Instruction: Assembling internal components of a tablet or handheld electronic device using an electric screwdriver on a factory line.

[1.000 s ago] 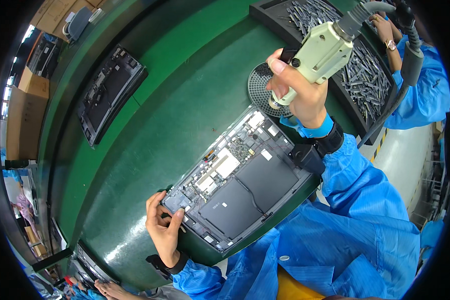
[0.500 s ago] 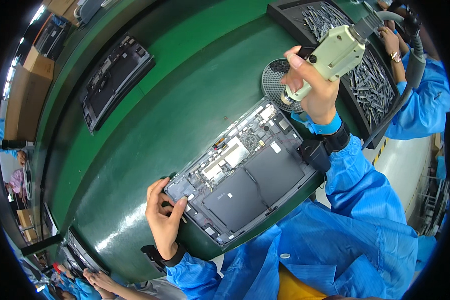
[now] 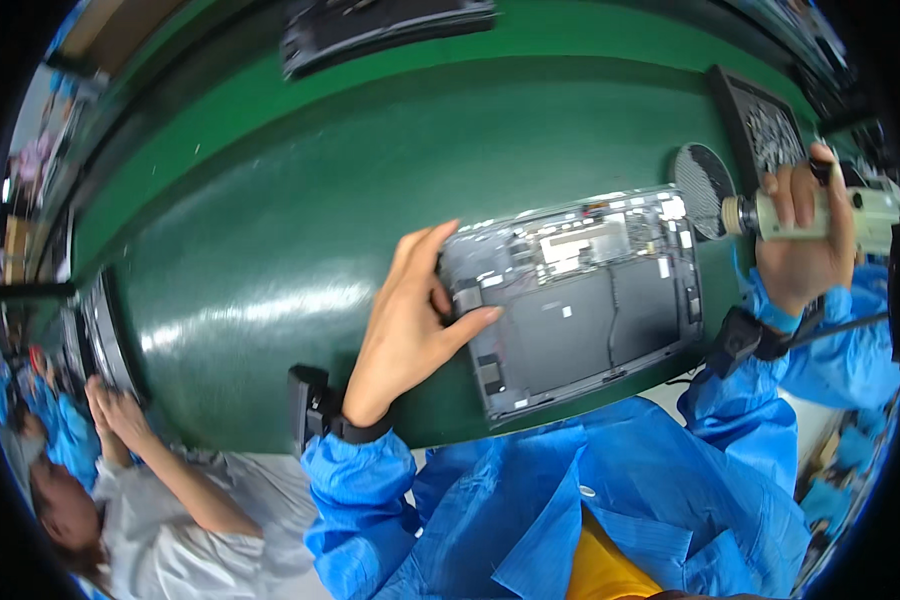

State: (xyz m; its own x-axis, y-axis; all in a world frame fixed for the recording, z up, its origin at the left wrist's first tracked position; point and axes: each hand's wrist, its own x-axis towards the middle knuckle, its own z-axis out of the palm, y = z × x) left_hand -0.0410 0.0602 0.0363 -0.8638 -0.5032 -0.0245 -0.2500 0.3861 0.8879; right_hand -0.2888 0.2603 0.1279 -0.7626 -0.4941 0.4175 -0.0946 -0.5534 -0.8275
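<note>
The left hand [image 3: 400,325] pinches the edge of an opened laptop [image 3: 560,345], lying at its three o'clock. The right hand [image 3: 808,258] curls around a screwdriver [image 3: 876,222], with the laptop between eight and nine o'clock.

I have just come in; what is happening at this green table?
A person's left hand holds the left end of a laptop base, its insides exposed, on the table. The right hand grips a driver, its tip at the edge of a round tray, off the laptop base. Beyond lies a dark bin of parts.
</note>
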